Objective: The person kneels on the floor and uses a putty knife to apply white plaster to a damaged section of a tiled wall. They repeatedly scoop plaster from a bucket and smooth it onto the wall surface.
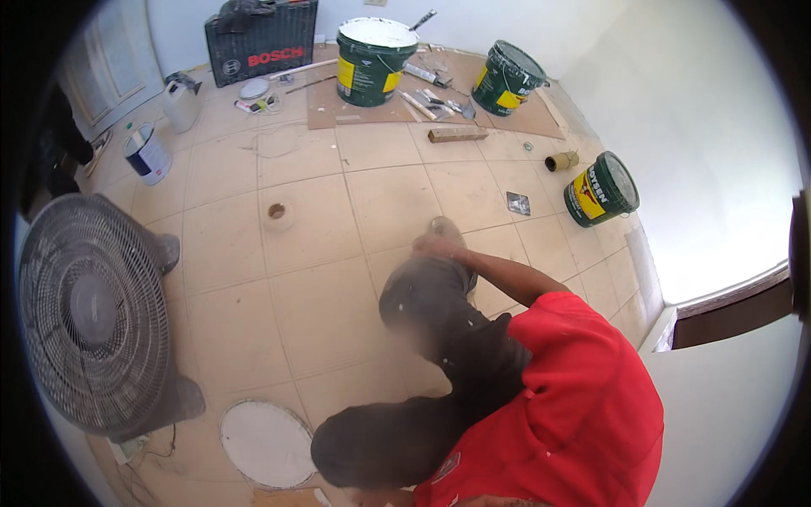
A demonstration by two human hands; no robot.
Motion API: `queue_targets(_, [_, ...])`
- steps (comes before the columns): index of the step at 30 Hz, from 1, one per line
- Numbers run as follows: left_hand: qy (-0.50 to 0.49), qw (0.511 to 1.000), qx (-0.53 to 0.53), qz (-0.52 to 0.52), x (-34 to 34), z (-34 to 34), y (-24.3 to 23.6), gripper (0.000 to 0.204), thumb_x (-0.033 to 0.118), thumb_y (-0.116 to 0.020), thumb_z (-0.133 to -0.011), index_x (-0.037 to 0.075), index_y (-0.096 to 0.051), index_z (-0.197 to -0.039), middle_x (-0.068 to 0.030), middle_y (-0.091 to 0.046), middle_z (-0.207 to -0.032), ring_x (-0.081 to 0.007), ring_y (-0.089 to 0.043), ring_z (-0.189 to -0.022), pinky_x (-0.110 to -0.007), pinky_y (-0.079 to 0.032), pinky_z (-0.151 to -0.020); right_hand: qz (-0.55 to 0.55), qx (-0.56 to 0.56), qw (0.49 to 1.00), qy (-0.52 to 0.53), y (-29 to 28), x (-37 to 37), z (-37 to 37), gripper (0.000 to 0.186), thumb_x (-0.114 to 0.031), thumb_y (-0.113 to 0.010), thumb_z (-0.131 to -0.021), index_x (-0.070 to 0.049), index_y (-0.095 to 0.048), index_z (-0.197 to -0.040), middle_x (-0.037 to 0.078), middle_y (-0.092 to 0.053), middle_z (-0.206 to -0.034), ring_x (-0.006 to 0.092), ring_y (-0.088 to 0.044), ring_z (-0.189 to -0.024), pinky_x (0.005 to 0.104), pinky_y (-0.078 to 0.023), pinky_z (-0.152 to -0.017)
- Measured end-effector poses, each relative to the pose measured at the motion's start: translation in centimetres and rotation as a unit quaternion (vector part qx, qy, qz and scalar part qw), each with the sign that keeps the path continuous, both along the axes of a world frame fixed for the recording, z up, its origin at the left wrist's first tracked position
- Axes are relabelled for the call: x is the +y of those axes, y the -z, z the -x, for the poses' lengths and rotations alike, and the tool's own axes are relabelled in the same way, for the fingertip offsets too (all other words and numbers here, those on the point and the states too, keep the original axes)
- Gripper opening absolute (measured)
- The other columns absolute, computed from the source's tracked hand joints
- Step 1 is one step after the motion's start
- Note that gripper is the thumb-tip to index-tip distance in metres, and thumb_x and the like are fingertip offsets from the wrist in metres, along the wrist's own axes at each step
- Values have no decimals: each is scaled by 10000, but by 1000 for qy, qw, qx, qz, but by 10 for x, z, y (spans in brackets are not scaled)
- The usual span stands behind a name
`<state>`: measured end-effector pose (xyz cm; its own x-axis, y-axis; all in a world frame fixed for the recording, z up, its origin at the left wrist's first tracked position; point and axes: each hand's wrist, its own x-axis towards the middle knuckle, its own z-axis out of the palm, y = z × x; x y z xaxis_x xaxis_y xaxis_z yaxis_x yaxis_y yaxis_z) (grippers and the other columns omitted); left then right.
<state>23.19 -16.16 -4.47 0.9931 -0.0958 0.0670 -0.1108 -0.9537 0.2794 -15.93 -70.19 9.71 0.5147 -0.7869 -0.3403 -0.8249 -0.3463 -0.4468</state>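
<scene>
White disc (266,444) near left hand (382,498); right hand (441,246) at knee (410,291). Fingers (422,242): can't tell opening or grip. White-topped green bucket (365,80) near wall (498,19).

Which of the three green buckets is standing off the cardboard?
The rightmost green bucket, near the white wall: it stands on the tiles, while the left green bucket and middle green bucket stand on cardboard.

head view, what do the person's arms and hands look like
The right arm comes out of a short red sleeve and is bare below it. The right hand shows no glove. Only a sliver of the left hand shows at the lower edge; its sleeve cannot be made out.
</scene>
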Motion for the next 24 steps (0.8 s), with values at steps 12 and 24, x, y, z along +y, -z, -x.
queue_targets(12, [-15, 992, 3, -126, -67, 85, -48, 307, 254, -548, -999, -13, -683, -931, -249, -659, -875, -442, -650, -856, -558, -517, -774, 341, -41, 923, -173, 15, -229, 75, 157, -126, -611, -866, -9, -707, -905, 144, -630, -1114, 359, -549, -1137, 446, -514, -960])
queue_targets(24, [-133, 944, 129, -272, -17, 264, -197, 305, 246, -586, -967, -2, -716, -849, -243, -678, -788, -439, -670, -785, -557, -535, -718, 364, 134, 921, -20, 62, -695, 191, 612, -7, -583, -888, 72, -457, -1481, 291, -540, -1461, 459, -474, -1386, 511, -354, -1195])
